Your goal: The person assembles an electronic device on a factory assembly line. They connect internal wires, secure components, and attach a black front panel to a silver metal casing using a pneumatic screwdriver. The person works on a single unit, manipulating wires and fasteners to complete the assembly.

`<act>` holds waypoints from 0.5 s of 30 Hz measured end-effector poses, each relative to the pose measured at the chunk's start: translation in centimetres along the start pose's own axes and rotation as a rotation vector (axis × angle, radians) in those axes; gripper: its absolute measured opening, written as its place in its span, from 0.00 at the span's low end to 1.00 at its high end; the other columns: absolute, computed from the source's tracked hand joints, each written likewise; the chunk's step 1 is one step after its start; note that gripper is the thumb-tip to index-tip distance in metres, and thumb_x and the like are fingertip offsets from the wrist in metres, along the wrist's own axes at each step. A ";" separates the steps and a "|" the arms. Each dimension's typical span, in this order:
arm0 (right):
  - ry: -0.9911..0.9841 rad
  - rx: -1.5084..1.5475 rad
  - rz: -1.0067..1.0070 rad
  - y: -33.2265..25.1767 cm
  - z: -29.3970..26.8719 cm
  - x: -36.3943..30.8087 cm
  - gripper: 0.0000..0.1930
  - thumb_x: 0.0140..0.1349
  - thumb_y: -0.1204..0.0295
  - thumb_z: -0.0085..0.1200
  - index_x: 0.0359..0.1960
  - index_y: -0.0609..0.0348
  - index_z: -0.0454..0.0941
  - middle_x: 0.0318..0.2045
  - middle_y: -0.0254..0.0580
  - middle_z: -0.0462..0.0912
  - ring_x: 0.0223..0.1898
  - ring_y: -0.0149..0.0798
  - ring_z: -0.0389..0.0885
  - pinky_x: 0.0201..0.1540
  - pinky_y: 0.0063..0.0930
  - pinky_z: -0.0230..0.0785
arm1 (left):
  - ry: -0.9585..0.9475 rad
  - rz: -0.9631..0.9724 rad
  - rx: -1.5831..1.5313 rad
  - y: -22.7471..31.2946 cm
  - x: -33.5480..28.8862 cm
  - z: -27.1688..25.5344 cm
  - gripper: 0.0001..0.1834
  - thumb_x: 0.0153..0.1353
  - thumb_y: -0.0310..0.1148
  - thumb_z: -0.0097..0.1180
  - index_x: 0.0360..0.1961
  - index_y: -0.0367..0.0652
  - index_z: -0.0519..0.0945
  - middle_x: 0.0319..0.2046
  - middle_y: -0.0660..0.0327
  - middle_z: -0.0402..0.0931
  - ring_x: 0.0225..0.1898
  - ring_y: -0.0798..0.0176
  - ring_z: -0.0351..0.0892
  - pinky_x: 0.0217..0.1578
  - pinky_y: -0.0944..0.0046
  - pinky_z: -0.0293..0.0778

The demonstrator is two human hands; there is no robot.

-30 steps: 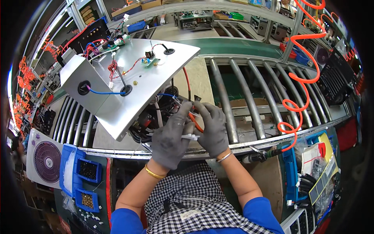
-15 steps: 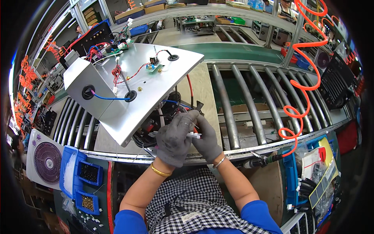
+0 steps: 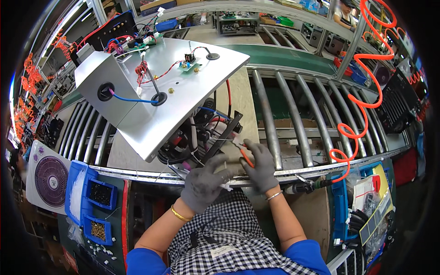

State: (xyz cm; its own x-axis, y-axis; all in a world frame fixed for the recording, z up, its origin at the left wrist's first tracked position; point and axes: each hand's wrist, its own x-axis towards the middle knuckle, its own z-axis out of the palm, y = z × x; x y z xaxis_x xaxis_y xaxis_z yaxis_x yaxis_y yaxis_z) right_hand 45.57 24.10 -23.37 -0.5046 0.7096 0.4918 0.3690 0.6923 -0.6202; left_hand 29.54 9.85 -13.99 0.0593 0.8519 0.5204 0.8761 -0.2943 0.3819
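Note:
My left hand point(image 3: 201, 185), in a grey glove, is closed just in front of the metal unit, slightly blurred. Small white ends stick out beside its fingers, looking like cable ties point(image 3: 227, 187). To its right, my gloved right hand point(image 3: 262, 168) grips cutting pliers with orange handles point(image 3: 246, 156), their jaws pointing up and left at the unit's open side. A silver sheet-metal panel point(image 3: 183, 96) stands tilted on the unit, carrying a small circuit board point(image 3: 187, 67), black grommets and red and blue wires. Under it, a dark bundle of wires point(image 3: 188, 142) shows.
Metal rollers point(image 3: 293, 119) run right of the unit. A coiled orange air hose point(image 3: 362, 105) hangs there, ending at a power screwdriver point(image 3: 300, 188). Blue bins of small screws point(image 3: 97, 231) and a purple fan panel point(image 3: 52, 183) stand left. A blue parts bin point(image 3: 341, 206) stands right.
My hands have drawn apart and back from the wire bundle, the left toward me, the right to the right. The orange-handled pliers now show plainly in my right hand.

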 end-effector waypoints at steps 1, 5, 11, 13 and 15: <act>0.001 -0.072 -0.051 -0.1 0.4 0.0 0.32 0.51 0.69 0.65 0.62 0.49 0.71 0.46 0.47 0.77 0.46 0.50 0.77 0.52 0.41 0.70 | -0.024 -0.002 0.006 -0.1 -0.1 0.2 0.22 0.49 0.24 0.60 0.48 0.51 0.82 0.44 0.58 0.79 0.37 0.56 0.83 0.33 0.59 0.79; -0.017 -0.135 -0.106 -0.2 2.7 -0.2 0.35 0.50 0.65 0.65 0.63 0.47 0.70 0.49 0.47 0.76 0.52 0.54 0.74 0.56 0.48 0.65 | -0.125 -0.038 0.165 -1.2 0.6 1.8 0.33 0.54 0.27 0.55 0.64 0.44 0.67 0.41 0.58 0.80 0.36 0.56 0.84 0.30 0.58 0.77; -0.050 -0.111 -0.095 -1.4 3.6 0.2 0.35 0.49 0.65 0.65 0.62 0.49 0.69 0.50 0.50 0.75 0.53 0.55 0.73 0.57 0.49 0.64 | -0.244 -0.357 0.469 -2.5 3.9 5.1 0.41 0.57 0.28 0.53 0.72 0.42 0.55 0.35 0.57 0.83 0.33 0.54 0.85 0.29 0.56 0.80; -0.068 -0.088 -0.076 -1.1 3.2 -0.2 0.35 0.49 0.65 0.65 0.62 0.50 0.70 0.51 0.50 0.75 0.54 0.56 0.73 0.57 0.49 0.64 | -0.236 -0.396 0.485 -2.2 4.4 5.1 0.34 0.59 0.30 0.54 0.68 0.42 0.61 0.34 0.56 0.83 0.35 0.53 0.86 0.30 0.55 0.81; -0.065 -0.093 -0.070 -1.1 3.1 -0.1 0.35 0.49 0.65 0.66 0.62 0.51 0.70 0.51 0.51 0.75 0.55 0.56 0.72 0.57 0.49 0.64 | -0.250 -0.391 0.466 -2.8 4.7 5.3 0.30 0.59 0.30 0.53 0.64 0.41 0.66 0.33 0.54 0.83 0.35 0.51 0.86 0.32 0.54 0.80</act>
State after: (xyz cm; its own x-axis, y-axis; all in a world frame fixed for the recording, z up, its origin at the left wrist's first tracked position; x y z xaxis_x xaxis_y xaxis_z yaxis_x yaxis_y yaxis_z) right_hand 42.74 22.89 -24.64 -0.5805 0.6508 0.4893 0.4003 0.7514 -0.5245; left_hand 29.90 17.01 -16.66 -0.2450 0.9495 0.1960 0.9679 0.2277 0.1069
